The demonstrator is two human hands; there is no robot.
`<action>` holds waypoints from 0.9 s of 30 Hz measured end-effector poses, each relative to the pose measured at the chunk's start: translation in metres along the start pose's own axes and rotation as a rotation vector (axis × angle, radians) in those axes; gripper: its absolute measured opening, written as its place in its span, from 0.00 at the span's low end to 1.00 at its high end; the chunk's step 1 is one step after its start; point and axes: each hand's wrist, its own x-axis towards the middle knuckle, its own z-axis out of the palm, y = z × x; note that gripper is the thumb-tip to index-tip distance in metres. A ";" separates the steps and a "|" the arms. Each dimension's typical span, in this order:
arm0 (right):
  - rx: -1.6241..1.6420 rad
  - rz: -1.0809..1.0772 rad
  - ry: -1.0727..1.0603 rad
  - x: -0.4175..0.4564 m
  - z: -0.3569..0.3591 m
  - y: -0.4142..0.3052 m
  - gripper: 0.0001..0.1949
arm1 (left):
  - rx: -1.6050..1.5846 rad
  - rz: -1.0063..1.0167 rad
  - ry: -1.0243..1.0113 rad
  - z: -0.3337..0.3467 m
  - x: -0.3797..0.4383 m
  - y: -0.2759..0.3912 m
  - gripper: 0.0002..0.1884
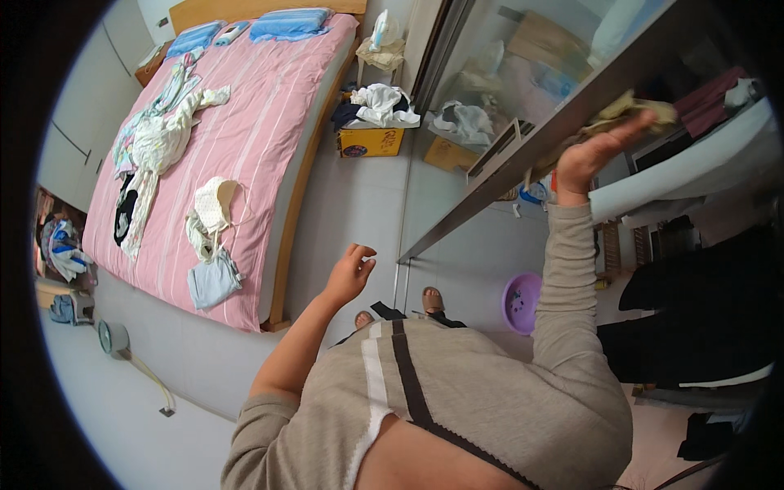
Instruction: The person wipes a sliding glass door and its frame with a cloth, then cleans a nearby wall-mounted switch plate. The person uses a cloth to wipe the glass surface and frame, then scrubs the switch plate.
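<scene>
My right hand (pixel 591 160) is raised at the upper right and holds a yellowish cloth (pixel 634 109) against the dark metal frame (pixel 490 191) of a glass sliding door. Its fingers look extended along the cloth, and part of the cloth hangs below the palm. Lower down, my left hand (pixel 351 273) hovers in front of my body between the bed and the door. It has nothing in it; the fingers are loosely bent and apart from the thumb. Through the glass pane (pixel 442 177), the surroundings show partly as reflections.
A bed with a pink striped cover (pixel 245 128) bears scattered clothes. Beyond my left hand, a yellow cardboard box (pixel 370 142) is piled with clothing. A purple basin (pixel 522 304) stands on the floor near my right foot. Dark garments (pixel 692 306) hang at the right.
</scene>
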 end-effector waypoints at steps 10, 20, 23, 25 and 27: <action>0.049 -0.195 -0.286 -0.032 0.002 -0.038 0.26 | -0.160 0.004 0.118 -0.010 0.001 0.026 0.08; 0.202 0.044 -0.593 -0.126 -0.009 -0.059 0.25 | -0.533 0.328 -0.029 0.019 0.070 0.139 0.22; 0.462 0.255 -0.583 -0.128 -0.015 -0.083 0.28 | -0.502 0.548 -0.001 0.042 0.095 0.149 0.29; 0.646 0.378 -0.641 -0.122 -0.024 -0.094 0.30 | -0.537 0.612 0.030 0.055 0.102 0.153 0.29; 0.773 0.425 -0.653 -0.116 -0.024 -0.091 0.28 | -0.491 0.624 0.104 0.061 0.113 0.153 0.28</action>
